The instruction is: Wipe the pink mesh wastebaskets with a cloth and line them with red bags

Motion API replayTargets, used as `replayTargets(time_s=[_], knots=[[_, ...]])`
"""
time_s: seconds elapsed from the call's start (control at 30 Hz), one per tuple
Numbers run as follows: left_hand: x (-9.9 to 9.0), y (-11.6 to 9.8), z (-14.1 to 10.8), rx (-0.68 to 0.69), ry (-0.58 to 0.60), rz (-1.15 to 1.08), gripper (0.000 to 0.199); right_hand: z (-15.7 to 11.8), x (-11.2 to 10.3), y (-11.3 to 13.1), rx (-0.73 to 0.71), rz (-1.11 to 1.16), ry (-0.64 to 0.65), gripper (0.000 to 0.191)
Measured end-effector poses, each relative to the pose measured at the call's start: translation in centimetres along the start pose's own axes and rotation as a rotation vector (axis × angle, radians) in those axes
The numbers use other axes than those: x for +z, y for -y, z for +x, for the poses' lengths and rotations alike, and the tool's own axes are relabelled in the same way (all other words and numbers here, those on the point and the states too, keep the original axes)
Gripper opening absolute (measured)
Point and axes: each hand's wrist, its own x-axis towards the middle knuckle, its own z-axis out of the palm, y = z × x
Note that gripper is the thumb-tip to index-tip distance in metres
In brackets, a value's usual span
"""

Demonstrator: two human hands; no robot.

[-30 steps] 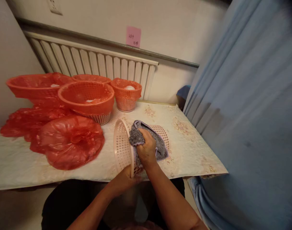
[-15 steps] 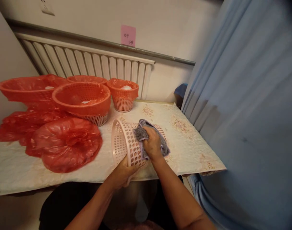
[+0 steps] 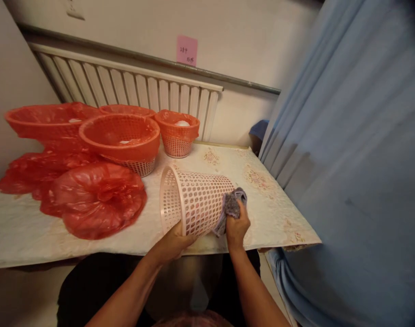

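A pale pink plastic wastebasket (image 3: pixel 202 197) with a lattice of holes lies on its side on the table, its mouth facing left. My left hand (image 3: pixel 175 240) grips its rim at the near lower edge, some fingers hidden inside the basket. Bunched in my right hand (image 3: pixel 237 225) is a grey cloth (image 3: pixel 229 206) with a lilac edge. The cloth rests against the near side of the basket by its narrow base, on the right.
Several baskets lined with red bags, such as this front one (image 3: pixel 121 138), stand at the back left. Loose red plastic bags (image 3: pixel 101 200) lie before them. A flowered cloth (image 3: pixel 272 204) covers the table; a blue curtain (image 3: pixel 347 159) hangs at right. A radiator (image 3: pixel 132 86) lines the wall.
My right hand has slid the cloth from the basket's upper side rightward and down to its base end. My left hand still holds the rim. The view has shifted slightly.
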Motion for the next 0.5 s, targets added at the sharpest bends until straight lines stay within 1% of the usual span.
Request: replayTargets(time_s=[0.07, 0.13, 0.23, 0.3, 0.37, 0.43, 0.5], knots=[[-0.5, 0.3, 0.2, -0.012, -0.005, 0.068, 0.055, -2.0, 0.1, 1.9, -0.095, 0.084, 0.064, 0.039], [-1.0, 0.9, 0.3, -0.032, 0.014, 0.108, 0.052, -3.0, 0.3, 4.1, -0.211, 0.166, 0.138, 0.037], [-1.7, 1.9, 0.1, -0.072, 0.111, 0.177, 0.042, -3.1, 0.6, 7.3, -0.357, 0.276, 0.213, 0.036], [-2.0, 2.5, -0.2, -0.097, 0.147, 0.243, 0.035, -2.6, 1.0, 9.1, -0.417, 0.330, 0.250, 0.038], [-2.2, 3.0, -0.5, -0.115, 0.111, 0.315, 0.034, -1.9, 1.6, 10.4, -0.437, 0.347, 0.263, 0.039], [-2.3, 3.5, -0.9, -0.123, 0.057, 0.396, 0.036, -0.9, 2.1, 11.3, -0.421, 0.325, 0.248, 0.041], [-2.3, 3.8, -1.4, -0.098, 0.061, 0.454, 0.040, 0.3, 2.6, 11.8, -0.390, 0.293, 0.247, 0.043]])
